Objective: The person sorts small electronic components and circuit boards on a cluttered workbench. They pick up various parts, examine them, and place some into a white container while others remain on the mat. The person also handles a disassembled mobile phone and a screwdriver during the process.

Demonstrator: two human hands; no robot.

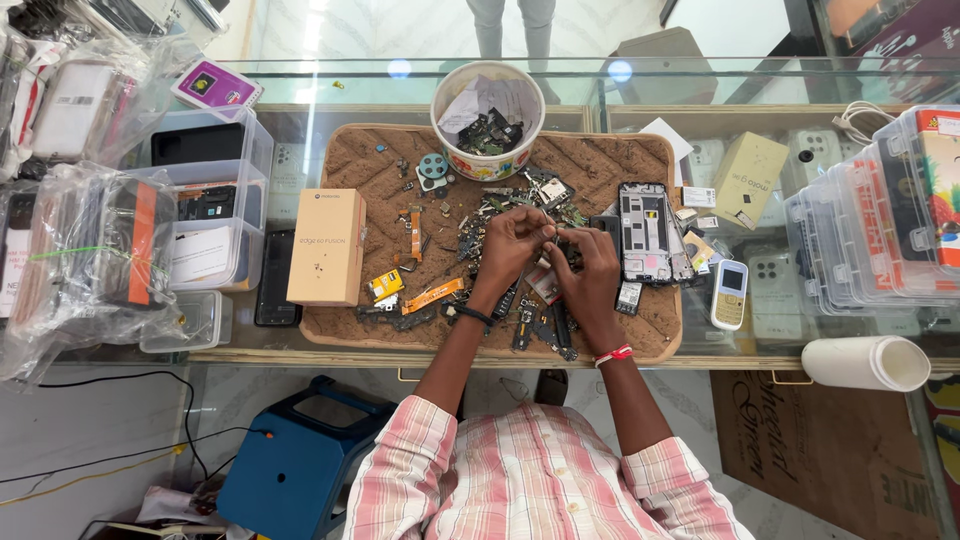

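Item 1 – left hand (515, 243): I'm seeing it hovering over the brown mat (350, 160) w/ fingers curled in, tips pressed together on a tiny part (551, 233); part too small to ID.

Item 2 – right hand (592, 262): fingers bunching toward the same spot, tips meeting the left hand's. Can't tell which hand is actually bearing the part. Red thread band at wrist; black band on left wrist.

Item 3 – small part: sitting between both sets of fingertips, above mat centre, nearer the far edge of the hands than the wrists. Long axis not readable. Both hands equally close; left tips appearing slightly over it.

Item 4 – surroundings, on glass tabletop (300, 345):
- scrap pile of phone bits (540, 325) under and round the hands
- stripped phone frame (645, 232) just right of the right hand, long axis running away from me
- paper cup of scraps (488, 120) at far edge of mat
- tan phone box (327, 246) on mat's left end
- small keypad phone (729, 294) right, off the mat
- white roll (866, 362) near right edge
- clear plastic bins (880, 220) far right
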